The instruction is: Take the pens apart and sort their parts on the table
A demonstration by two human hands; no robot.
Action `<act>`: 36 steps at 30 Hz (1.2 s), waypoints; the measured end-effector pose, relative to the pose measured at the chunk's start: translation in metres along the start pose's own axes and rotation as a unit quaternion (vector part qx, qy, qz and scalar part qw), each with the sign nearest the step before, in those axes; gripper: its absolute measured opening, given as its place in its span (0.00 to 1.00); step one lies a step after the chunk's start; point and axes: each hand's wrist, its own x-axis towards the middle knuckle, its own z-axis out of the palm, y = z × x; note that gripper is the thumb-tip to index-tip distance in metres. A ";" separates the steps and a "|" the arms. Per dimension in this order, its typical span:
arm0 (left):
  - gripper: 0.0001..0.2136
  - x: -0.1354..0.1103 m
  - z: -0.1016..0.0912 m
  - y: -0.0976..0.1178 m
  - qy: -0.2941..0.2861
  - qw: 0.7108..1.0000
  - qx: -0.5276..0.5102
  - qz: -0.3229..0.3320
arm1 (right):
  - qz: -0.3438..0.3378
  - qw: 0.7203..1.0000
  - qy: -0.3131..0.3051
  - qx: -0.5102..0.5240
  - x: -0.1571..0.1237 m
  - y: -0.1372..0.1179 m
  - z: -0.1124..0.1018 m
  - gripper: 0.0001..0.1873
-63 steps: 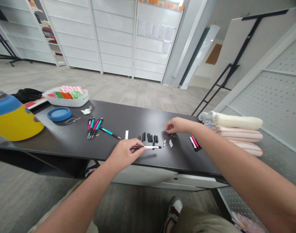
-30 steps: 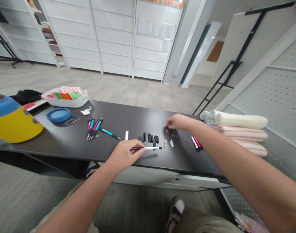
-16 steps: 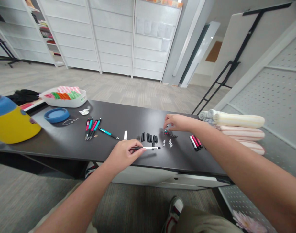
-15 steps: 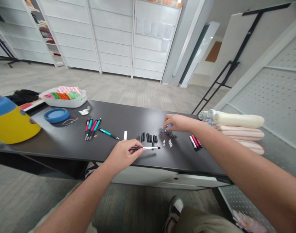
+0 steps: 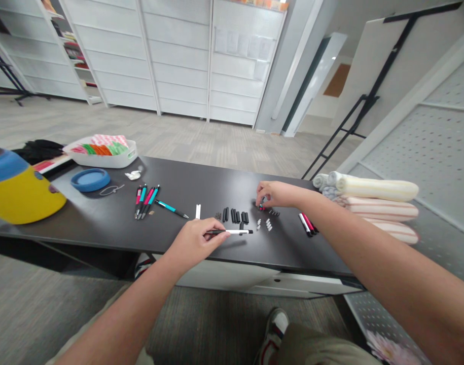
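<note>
My left hand [image 5: 202,235] is closed around a white pen [image 5: 237,231] with black ends, held level above the near part of the dark table [image 5: 171,177]. Farther back, my right hand [image 5: 272,194] pinches down at a small cluster of red, blue and dark bits [image 5: 261,207]; what sits between its fingertips is too small to make out. Between the hands lie black grip sleeves [image 5: 236,216], small white pieces [image 5: 269,224] and a row of small dark clips [image 5: 274,213]. White strips [image 5: 198,211] lie just beyond my left hand.
Teal and pink pens [image 5: 145,203] lie on the left, with a single teal pen [image 5: 171,209] beside them. A blue round lid [image 5: 90,179], white basket [image 5: 119,161] and yellow-blue container [image 5: 24,195] stand farther left. Red and white pen barrels [image 5: 307,224] and rolled towels [image 5: 380,208] are right.
My right hand has lowered slightly toward the small coloured bits. My left hand keeps the white pen almost in place; the whole view has shifted a little.
</note>
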 end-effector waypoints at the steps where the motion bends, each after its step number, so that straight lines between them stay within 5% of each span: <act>1: 0.09 0.000 0.000 0.000 -0.001 1.000 -0.002 -0.001 | 0.001 1.000 -0.002 0.000 0.000 0.001 0.000 0.10; 11: 0.09 0.000 -0.001 0.000 0.001 1.000 0.003 0.003 | 0.020 1.000 0.020 -0.007 -0.006 0.000 -0.007 0.08; 16: 0.10 0.000 0.000 -0.002 0.005 1.000 0.007 0.006 | 0.096 0.991 0.076 -0.055 -0.018 0.010 -0.016 0.10; 26: 0.10 0.000 0.001 -0.003 0.005 1.000 0.008 0.004 | 0.170 0.981 0.053 -0.072 -0.010 0.024 0.011 0.10; 36: 0.09 0.000 0.000 -0.001 0.005 1.000 0.003 0.005 | 0.183 0.981 0.059 -0.040 -0.005 0.015 0.011 0.09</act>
